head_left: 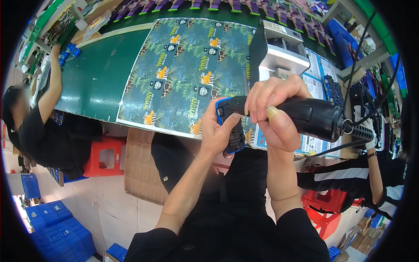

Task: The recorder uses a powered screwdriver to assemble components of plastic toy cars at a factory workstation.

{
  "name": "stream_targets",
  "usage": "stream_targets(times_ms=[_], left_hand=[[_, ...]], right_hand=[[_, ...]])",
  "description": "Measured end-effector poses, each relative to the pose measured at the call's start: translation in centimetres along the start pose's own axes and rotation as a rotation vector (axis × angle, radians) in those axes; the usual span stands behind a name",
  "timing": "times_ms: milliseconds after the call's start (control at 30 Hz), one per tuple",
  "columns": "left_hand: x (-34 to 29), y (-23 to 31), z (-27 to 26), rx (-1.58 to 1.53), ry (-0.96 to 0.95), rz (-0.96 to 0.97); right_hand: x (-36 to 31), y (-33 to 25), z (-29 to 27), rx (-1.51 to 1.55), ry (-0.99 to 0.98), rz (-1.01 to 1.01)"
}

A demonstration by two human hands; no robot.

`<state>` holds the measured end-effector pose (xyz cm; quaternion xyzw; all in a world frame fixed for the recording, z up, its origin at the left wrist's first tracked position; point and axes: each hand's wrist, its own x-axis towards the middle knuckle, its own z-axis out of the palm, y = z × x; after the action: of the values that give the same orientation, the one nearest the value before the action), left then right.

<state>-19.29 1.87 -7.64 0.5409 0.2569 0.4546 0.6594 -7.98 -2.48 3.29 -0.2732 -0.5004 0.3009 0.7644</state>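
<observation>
My left hand (pixel 213 136) is closed around a toy car (pixel 236 139) with a blue rim, its black underside turned up. In my right hand (pixel 279 107) is a black electric screwdriver (pixel 312 115), gripped around its body and lying nearly level. The driver's front end points left, at the upper part of the car; its tip is hidden by my fingers and the dark parts there, so contact cannot be made out. A cord runs from the driver's rear, at a metal ring.
Under my hands lies a jungle-print sheet (pixel 174 74) on the green bench (pixel 100 74). A metal box-shaped machine (pixel 283 54) stands beyond my right hand, near another toy car (pixel 332 89). Purple parts (pixel 214 5) line the far side. Co-workers sit left (pixel 41 118) and right (pixel 375 179).
</observation>
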Motion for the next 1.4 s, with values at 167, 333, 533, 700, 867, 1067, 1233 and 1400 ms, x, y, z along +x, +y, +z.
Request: stream_targets(times_ms=[167, 333, 533, 700, 867, 1067, 1233, 1400], left_hand=[[-0.3, -0.2, 0.2, -0.004, 0.043, 0.046], [0.6, 0.5, 0.5, -0.253, 0.099, -0.131], [3.2, 0.2, -2.0, -1.103, 0.122, -0.409], [1.9, -0.7, -1.2, -0.747, 0.04, -0.404], [2.1, -0.5, -1.0, -0.75, -0.027, -0.363], [2.2, -1.0, -0.6, -0.658, 0.003, -0.349], [2.0, -1.0, 0.0, -0.598, 0.0, -0.33], [1.9, -0.5, 0.6, -0.522, -0.026, -0.313]], right_hand=[[-0.3, 0.2, -0.2, -0.124, -0.063, -0.073], [0.5, -2.3, -0.8, -0.141, -0.092, -0.232], [3.4, -7.2, -5.6, -0.257, 0.163, -0.277], [4.5, -5.5, -7.5, -0.448, 0.241, -0.252], [4.9, -3.9, -8.0, -0.555, 0.286, -0.201], [6.0, -3.7, -7.1, -0.605, 0.29, -0.125], [3.0, -5.2, -6.6, -0.287, 0.289, 0.123], [-0.9, -5.5, -3.8, 0.086, 0.081, 0.022]])
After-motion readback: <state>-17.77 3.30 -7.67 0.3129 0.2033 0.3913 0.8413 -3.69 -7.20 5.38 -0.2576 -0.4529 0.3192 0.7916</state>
